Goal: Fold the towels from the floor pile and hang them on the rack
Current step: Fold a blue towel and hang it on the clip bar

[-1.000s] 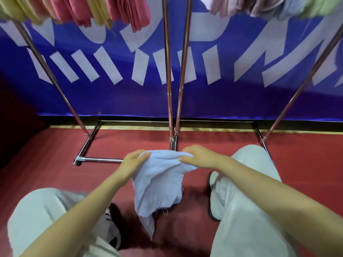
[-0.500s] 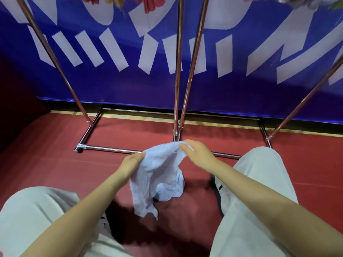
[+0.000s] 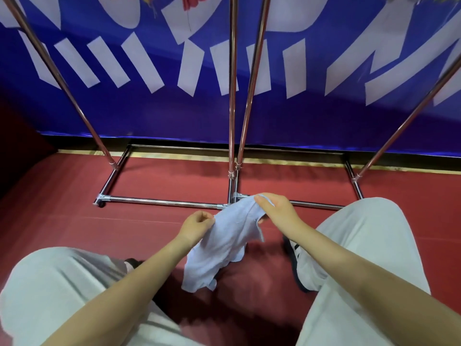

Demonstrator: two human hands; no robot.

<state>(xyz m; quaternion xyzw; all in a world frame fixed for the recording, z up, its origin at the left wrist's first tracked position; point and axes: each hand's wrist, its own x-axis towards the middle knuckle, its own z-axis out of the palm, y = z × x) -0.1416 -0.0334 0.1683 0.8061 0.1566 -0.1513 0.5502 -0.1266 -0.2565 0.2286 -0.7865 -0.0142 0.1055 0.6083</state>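
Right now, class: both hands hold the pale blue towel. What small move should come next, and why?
Probably draw the hands apart to stretch the top edge flat. The left hand and right hand pinch the towel close together, so it hangs bunched and crumpled, not yet ready to fold.

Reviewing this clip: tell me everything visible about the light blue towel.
The light blue towel is thin, soft-looking cloth, crumpled and not yet folded. It hangs in the air between the person's knees, above the red floor. The left hand pinches its upper left edge; the right hand grips its top corner, held higher. The lower part droops in loose, wavy folds, touching nothing else visible.
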